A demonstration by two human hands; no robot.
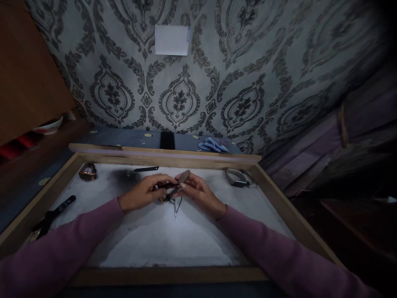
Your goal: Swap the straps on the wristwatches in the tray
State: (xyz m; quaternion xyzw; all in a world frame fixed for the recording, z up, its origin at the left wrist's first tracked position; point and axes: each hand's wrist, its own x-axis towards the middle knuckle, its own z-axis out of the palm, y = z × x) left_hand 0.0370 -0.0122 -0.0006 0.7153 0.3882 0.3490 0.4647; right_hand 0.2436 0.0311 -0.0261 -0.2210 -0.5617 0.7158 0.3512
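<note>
My left hand (147, 192) and my right hand (201, 194) meet over the middle of a white-lined wooden tray. Between their fingertips is a watch with a brown strap (184, 176). One strap end sticks up from the right fingers, while the left thumb and fingers pinch the other side. Much of the watch is hidden by the fingers. Just under the hands, a thin metal tool (175, 211) like a small screwdriver points toward me, with a dark thin loop beside it. Whether the tool is held or lies on the lining, I cannot tell.
The tray has a raised wooden rim (167, 275). Inside lie a copper-coloured watch (87, 172), a loose black strap (146, 169), a grey-strapped watch (236, 178) and a dark-strapped watch (51, 217). Behind it are a black phone (167, 140) and a blue cloth (212, 145).
</note>
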